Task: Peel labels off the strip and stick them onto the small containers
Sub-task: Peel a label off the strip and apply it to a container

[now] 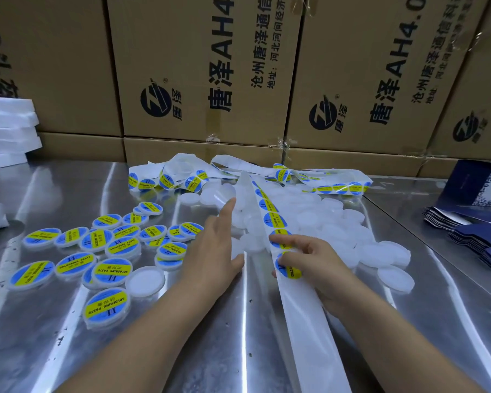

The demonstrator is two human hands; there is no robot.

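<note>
While the bare backing of the label strip (304,336) runs up the shiny metal tabletop (182,350) between your forearms, your right hand (315,268) grips it just where the printed labels (274,219) begin. Its fingers are curled about the strip, and the thumb and forefinger tips sit on two of the blue-and-yellow rounds.

Just left of that hand your left hand (213,251) lies palm down, fingers straight and spread, the forefinger reaching ahead. Its fingertips are over the near edge of the heap of plain white containers (338,219); whether they touch one cannot be told.

Left of your left hand the labelled containers (111,270) lie scattered, some overlapping, each reading SOLDERING PASTE. One unlabelled container (145,280) sits among them, near your left wrist.

Beyond your fingertips the strip rises over the white heap, its labels along the right edge, and meets a tangle of loose strip (182,177) at the far side of the tabletop.

Well to the right of your right hand lie flat dark blue cartons (479,236). Far off to the left are white foam slabs (9,129). Behind everything stands a wall of printed cardboard boxes (204,66).
</note>
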